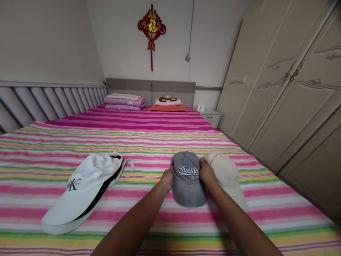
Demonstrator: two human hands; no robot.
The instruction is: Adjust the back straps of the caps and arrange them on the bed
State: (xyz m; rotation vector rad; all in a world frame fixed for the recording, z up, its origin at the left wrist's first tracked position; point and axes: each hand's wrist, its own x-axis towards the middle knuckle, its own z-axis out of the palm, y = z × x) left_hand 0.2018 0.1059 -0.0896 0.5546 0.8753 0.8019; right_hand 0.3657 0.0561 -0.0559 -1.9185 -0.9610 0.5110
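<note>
A grey baseball cap [188, 190] with white "Always" lettering is held between my two hands, its brim toward me. My left hand [167, 179] is closed on its left side edge. On the opposite edge my right hand [207, 173] grips it, fingertips partly hidden behind the cap. Just right of it, partly behind my right hand and forearm, a beige cap [225, 170] sits on the bed. Off to the left, white caps [87, 177] lie tilted, one nested in another, with black "CK" lettering on the top one.
A striped sheet [144, 142] covers the bed. Folded purple bedding [125, 102] and a pink pillow [167, 102] rest by the headboard [173, 89]. Bed railing [53, 103] runs along the left; a wardrobe [279, 89] and small nightstand [211, 116] stand to the right.
</note>
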